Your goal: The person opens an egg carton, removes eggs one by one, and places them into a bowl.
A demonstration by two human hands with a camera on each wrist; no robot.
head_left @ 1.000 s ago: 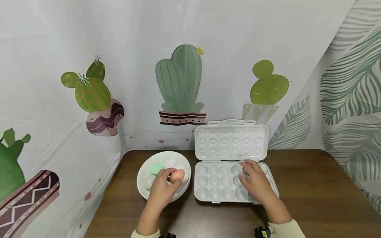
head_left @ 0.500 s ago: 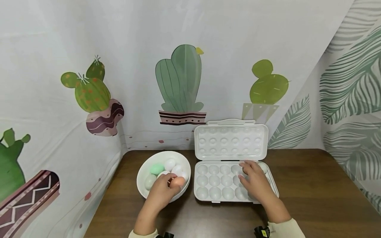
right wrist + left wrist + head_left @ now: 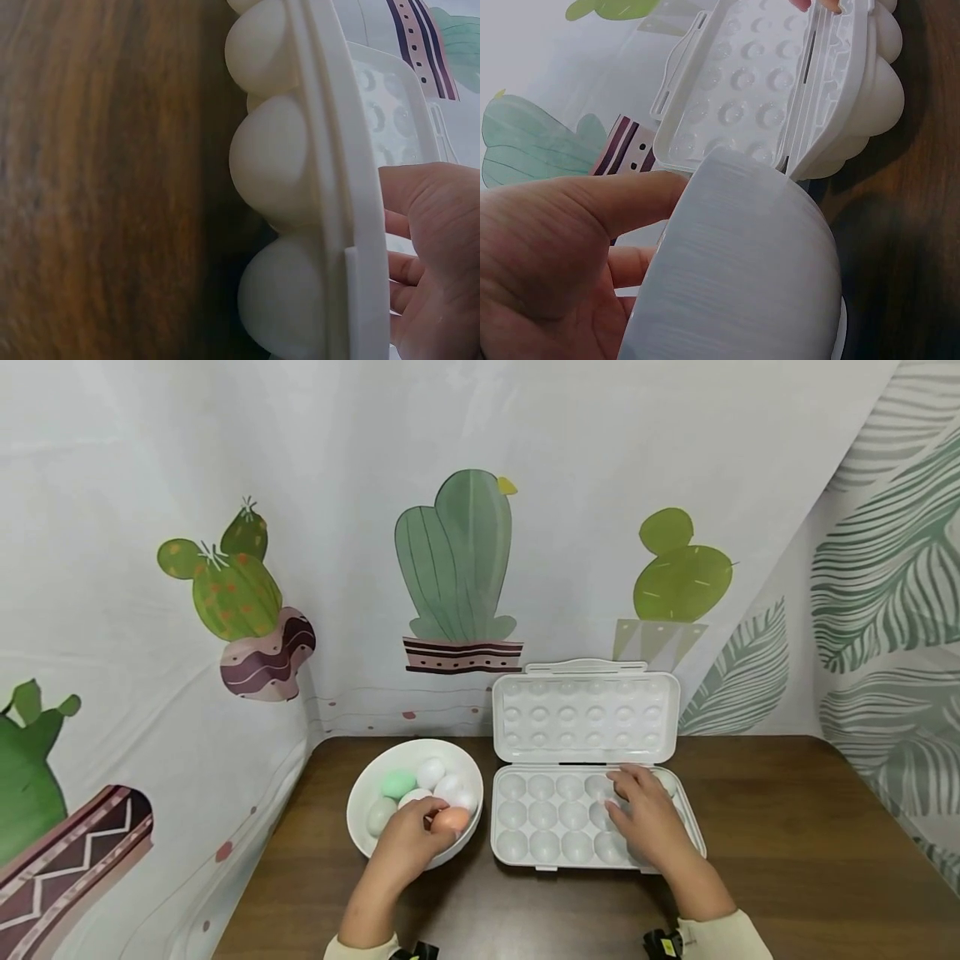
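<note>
A white bowl [image 3: 356,827] on the left holds several eggs: a mint-green egg [image 3: 399,783], a pale grey-green egg [image 3: 381,815] and white ones. Over its near right side, my left hand [image 3: 405,847] pinches an orange egg [image 3: 452,819] between thumb and fingers. The bowl's wall [image 3: 742,255] hides that egg in the left wrist view. My right hand [image 3: 651,818] is above the right part of a white egg tray [image 3: 525,863], fingers bent and spread apart. Nothing shows in its grasp. A pale egg [image 3: 664,782] sits in the tray's back right corner, partly behind this hand.
The tray's dimpled lid [image 3: 585,753] stands raised at the back, against a cactus-print cloth [image 3: 570,568]. Brown wooden table [image 3: 795,827] extends to the right and in front of the tray. Bowl and tray stand close together.
My left hand and the orange egg have come slightly down and toward me, so more white eggs show in the bowl. The right hand has stayed in place over the tray.
</note>
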